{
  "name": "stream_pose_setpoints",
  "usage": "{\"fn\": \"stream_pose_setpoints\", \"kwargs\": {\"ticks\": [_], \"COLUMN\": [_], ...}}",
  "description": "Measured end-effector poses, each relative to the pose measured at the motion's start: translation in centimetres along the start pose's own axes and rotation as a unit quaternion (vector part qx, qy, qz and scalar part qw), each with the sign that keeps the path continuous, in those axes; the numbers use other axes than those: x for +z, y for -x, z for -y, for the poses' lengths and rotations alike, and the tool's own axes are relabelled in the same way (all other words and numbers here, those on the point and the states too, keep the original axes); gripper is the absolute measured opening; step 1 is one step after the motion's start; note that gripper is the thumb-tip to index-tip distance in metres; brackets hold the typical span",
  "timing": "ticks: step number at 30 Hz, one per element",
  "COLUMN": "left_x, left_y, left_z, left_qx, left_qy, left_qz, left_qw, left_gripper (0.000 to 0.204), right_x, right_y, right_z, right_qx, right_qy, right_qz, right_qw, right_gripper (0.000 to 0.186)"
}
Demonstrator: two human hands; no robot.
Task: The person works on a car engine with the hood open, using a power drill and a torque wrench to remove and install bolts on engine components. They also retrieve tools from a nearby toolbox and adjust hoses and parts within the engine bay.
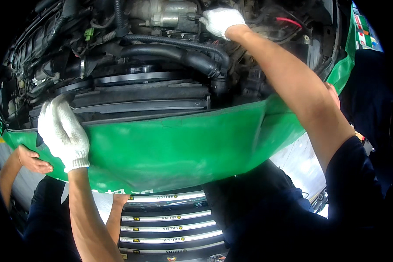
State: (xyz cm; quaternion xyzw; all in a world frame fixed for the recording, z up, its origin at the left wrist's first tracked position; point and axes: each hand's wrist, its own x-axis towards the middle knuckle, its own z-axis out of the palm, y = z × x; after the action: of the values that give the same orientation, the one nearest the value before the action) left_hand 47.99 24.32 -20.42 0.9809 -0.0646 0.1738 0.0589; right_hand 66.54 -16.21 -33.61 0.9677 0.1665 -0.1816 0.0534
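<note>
My left hand (63, 131), in a white knitted glove, lies over the front edge of the engine bay at the left. Its fingers are stretched out and hold nothing, on the rim of a green protective cover (174, 150). My right hand (222, 22), also gloved, reaches deep into the engine bay. Its fingers are bent together beside a metal cylindrical part (172, 17) and dark connectors; what they hold, if anything, is hidden.
A thick black hose (174, 54) crosses between my hands, behind the radiator top (148, 98). A red cable (289, 21) runs right of my right hand. Another person's hand (35, 160) touches the cover at left. Drawers (166, 218) with silver strips stand below.
</note>
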Motion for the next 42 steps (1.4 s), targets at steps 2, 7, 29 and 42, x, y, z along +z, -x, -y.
{"fn": "stream_pose_setpoints", "kwargs": {"ticks": [2,7,29,42], "left_x": [-0.3,-0.4,0.1,-0.6], "left_y": [0.0,-0.4,-0.2,-0.1], "left_z": [-0.1,-0.4,-0.5,-0.5], "left_qx": [-0.026,-0.018,0.003,-0.049], "left_qy": [0.006,0.017,-0.017,-0.018], "left_qz": [0.035,0.037,-0.033,0.031], "left_qw": [0.999,0.999,0.999,0.998], "left_gripper": [0.025,0.026,0.025,0.023], "right_x": [0.3,-0.2,-11.3,-12.4], "right_y": [-0.3,0.2,-7.6,-12.9], "right_z": [-0.1,-0.2,1.6,4.0], "right_qx": [-0.005,-0.009,-0.062,-0.175], "right_qy": [-0.003,-0.010,0.007,-0.028], "right_qz": [-0.018,0.000,0.253,0.133], "right_qw": [1.000,1.000,0.965,0.975], "right_gripper": [0.045,0.042,0.036,0.041]}}
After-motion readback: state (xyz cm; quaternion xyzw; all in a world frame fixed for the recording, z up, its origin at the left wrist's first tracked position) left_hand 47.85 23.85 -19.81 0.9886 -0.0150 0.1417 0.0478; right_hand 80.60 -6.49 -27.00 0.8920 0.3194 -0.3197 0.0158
